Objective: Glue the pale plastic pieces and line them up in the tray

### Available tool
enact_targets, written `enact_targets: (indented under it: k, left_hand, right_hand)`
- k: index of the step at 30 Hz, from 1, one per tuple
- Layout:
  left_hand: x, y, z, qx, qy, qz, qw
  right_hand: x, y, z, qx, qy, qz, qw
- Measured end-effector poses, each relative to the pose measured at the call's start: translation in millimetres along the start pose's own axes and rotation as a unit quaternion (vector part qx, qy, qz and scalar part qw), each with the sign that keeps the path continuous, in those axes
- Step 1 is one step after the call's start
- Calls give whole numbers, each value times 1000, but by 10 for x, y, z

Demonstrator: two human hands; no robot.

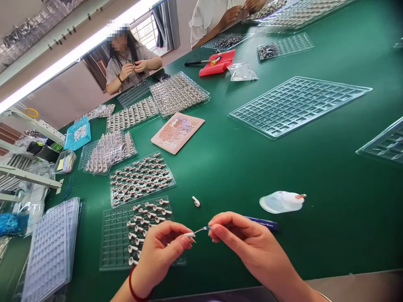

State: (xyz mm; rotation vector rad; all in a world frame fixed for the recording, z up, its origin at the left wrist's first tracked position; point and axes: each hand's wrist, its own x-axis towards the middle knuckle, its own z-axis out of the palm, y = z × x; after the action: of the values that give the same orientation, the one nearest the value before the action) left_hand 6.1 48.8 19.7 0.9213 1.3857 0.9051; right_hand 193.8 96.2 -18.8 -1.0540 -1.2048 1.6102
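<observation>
Head view shows me sitting at a green bench (330, 235), with both my hands up in front of me. Far to the left, a stack of pale trays (52, 247) lies on the bench. Behind it, a blue basket (71, 142) has little white things in it. Next is a clear tray (113, 239) with small white pieces on its right side. Just behind that sits a fuller tray (172, 183) with rows of the same pieces. Way back, another person (134, 63) holds both hands close together. My left hand (165, 245) wears a red band (134, 285) on its wrist, and its thumb and finger pinch one white piece (189, 235). A loose white piece (195, 201) lies on the bench just past my fingers. A thin shiny bit (201, 229) goes from the pinched piece across to my right hand (242, 239), which grips its other end with its fingertips. I can't tell what that bit is. Beyond that hand lie a dark blue thing (264, 224) and a white bottle (281, 202) on its side.
</observation>
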Motion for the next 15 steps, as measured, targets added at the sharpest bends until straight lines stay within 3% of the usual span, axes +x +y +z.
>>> enact_targets:
  k: [7,15]
  left_hand:
    - [-33,6,-12,-55,6,-2,998]
    - [-52,-38,-4,-72,12,-9,997]
  right_hand:
    - [-61,52,2,-39,52,-159,985]
    - [-88,47,-10,-75,20,-350,933]
